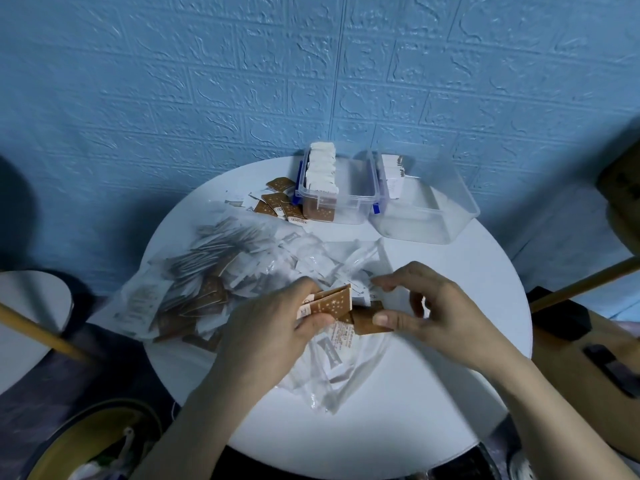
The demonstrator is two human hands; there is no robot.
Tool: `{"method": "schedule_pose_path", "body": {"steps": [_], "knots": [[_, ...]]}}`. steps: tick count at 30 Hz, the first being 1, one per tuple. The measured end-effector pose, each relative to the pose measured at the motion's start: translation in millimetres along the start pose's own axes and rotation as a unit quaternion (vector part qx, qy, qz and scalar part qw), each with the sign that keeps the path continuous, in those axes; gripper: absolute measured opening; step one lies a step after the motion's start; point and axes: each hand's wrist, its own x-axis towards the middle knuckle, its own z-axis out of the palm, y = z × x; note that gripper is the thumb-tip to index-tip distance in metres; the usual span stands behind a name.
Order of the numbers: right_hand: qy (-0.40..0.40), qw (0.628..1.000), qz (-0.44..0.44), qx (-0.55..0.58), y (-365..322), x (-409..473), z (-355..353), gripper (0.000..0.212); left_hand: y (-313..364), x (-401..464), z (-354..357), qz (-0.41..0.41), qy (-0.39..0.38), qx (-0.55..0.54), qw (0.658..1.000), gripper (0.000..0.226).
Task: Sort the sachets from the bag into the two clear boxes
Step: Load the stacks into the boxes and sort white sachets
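A clear plastic bag (194, 282) full of brown and white sachets lies on the round white table (433, 393). My left hand (273, 327) grips a small stack of brown sachets (329, 303) over the bag's mouth. My right hand (433, 310) pinches another brown sachet (367, 323) just beside that stack, thumb on top. At the back stand two clear boxes: the left box (349, 199) holds a row of upright sachets along its left wall, the right box (433, 209) holds a few at its far left corner.
Several loose brown sachets (277, 202) lie on the table left of the boxes. A blue textured wall (311, 81) rises behind the table. Wooden poles (581, 284) and dark objects (561, 317) flank the table; a second white surface (31, 306) is at the left.
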Motion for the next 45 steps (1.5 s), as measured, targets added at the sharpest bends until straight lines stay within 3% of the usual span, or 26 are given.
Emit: {"method": "schedule_pose_path", "body": {"steps": [4, 8, 12, 15, 19, 23, 27, 32, 39, 45], "knots": [[0.008, 0.997, -0.045, 0.067, -19, 15, 5, 0.036, 5, 16, -5, 0.01, -0.029, 0.037, 0.999, 0.026], [0.016, 0.994, -0.059, 0.089, -30, 32, 8, 0.007, 3, 34, -7, -0.031, -0.05, -0.05, 0.997, 0.023], [0.044, 0.985, -0.017, 0.165, -26, 49, 11, 0.009, -8, 54, -6, -0.077, 0.005, -0.198, 0.977, 0.018], [0.065, 0.976, 0.0, 0.207, -24, 65, 13, 0.008, -12, 74, -9, -0.069, 0.022, -0.215, 0.974, 0.024], [0.087, 0.985, -0.015, 0.147, -27, 96, 8, 0.015, -21, 110, -12, -0.019, 0.076, -0.243, 0.967, 0.011], [0.098, 0.993, -0.039, -0.048, -32, 139, -7, 0.015, -31, 151, -17, 0.011, 0.118, -0.228, 0.967, 0.01], [0.072, 0.997, 0.002, -0.032, -28, 183, -15, 0.027, -40, 193, -16, 0.016, 0.121, -0.258, 0.958, 0.011], [0.031, 0.998, 0.045, 0.015, -3, 208, -23, 0.023, -50, 228, -6, 0.019, 0.115, -0.214, 0.97, 0.016], [0.011, 0.995, 0.038, -0.095, 15, 218, -13, 0.016, -57, 230, 2, 0.048, 0.038, -0.103, 0.993, 0.017], [-0.006, 0.992, 0.032, -0.121, 18, 227, -7, 0.015, -64, 233, 0, 0.082, -0.017, -0.003, 0.996, 0.016]]}}
